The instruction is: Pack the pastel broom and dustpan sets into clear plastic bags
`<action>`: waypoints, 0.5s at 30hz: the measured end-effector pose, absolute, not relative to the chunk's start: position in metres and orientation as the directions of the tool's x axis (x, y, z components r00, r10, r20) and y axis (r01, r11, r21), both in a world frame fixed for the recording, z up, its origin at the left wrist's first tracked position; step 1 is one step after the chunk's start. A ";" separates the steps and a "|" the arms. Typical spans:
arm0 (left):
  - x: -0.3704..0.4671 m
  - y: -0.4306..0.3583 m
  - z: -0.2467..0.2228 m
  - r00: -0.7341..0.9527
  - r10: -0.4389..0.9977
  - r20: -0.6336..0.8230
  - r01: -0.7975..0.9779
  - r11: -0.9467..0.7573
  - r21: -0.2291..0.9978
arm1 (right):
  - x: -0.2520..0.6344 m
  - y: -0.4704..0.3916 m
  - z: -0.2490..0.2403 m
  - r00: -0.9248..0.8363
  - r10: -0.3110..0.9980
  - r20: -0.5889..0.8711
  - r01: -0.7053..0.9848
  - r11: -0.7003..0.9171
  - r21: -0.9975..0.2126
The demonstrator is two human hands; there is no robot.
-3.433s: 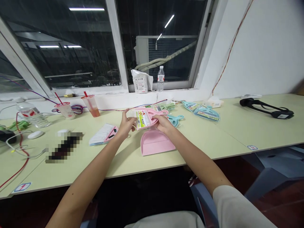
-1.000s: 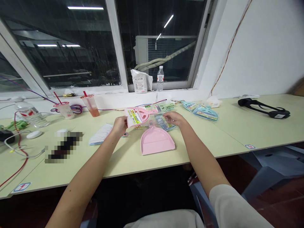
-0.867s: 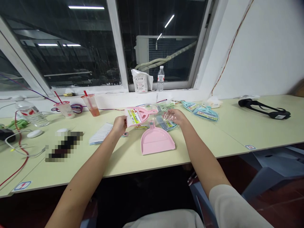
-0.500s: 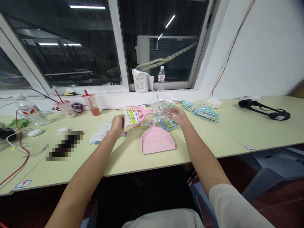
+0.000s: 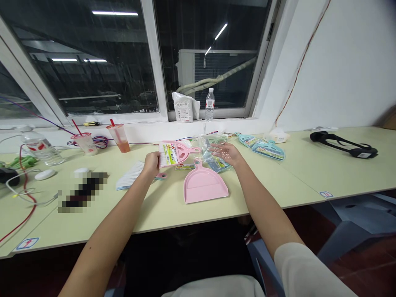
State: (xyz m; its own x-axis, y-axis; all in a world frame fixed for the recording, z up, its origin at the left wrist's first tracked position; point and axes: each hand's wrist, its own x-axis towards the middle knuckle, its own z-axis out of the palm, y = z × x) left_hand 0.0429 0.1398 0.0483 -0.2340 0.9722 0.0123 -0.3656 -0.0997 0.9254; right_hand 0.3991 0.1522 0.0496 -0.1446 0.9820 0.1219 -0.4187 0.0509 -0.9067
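Observation:
My left hand [image 5: 152,164] grips a pink hand brush [image 5: 185,153] by its bristle end, with the handle pointing right. A printed label card [image 5: 169,154] lies against the brush. My right hand [image 5: 229,154] is open, fingers spread, over crumpled clear plastic wrapping [image 5: 204,144]; whether it touches the plastic I cannot tell. A blue packaged brush set [image 5: 218,163] lies partly under that wrapping. In front of my hands a pink dustpan [image 5: 205,185] rests on the table, handle away from me. Left of my left hand are more white-bristled brushes [image 5: 130,176], partly hidden by my wrist.
Blue packaged sets [image 5: 267,149] lie at the right on the table [image 5: 297,177]. Two drink cups, one of them a cup with orange liquid [image 5: 120,138], stand at the back left near a large water bottle [image 5: 41,146]. A black strapped device [image 5: 343,145] sits far right.
The clear plastic by my right hand has sunk lower towards the table, and the fingers have spread a little. My left hand keeps hold of the pink brush, shifted slightly left.

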 end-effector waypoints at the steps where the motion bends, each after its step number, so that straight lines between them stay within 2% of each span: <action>1: 0.043 0.140 0.048 -0.230 0.973 0.013 -0.371 -0.100 0.923 | 0.396 0.152 0.049 -0.160 0.980 0.115 -0.425 0.037 -0.904; 7: 0.045 0.137 0.049 -0.200 0.979 0.046 -0.368 -0.118 0.922 | 0.388 0.152 0.046 -0.271 0.958 0.093 -0.430 -0.034 -0.902; 15: 0.046 0.133 0.055 -0.270 0.963 0.027 -0.331 -0.119 0.936 | 0.396 0.145 0.052 -0.284 0.947 0.153 -0.440 0.013 -0.898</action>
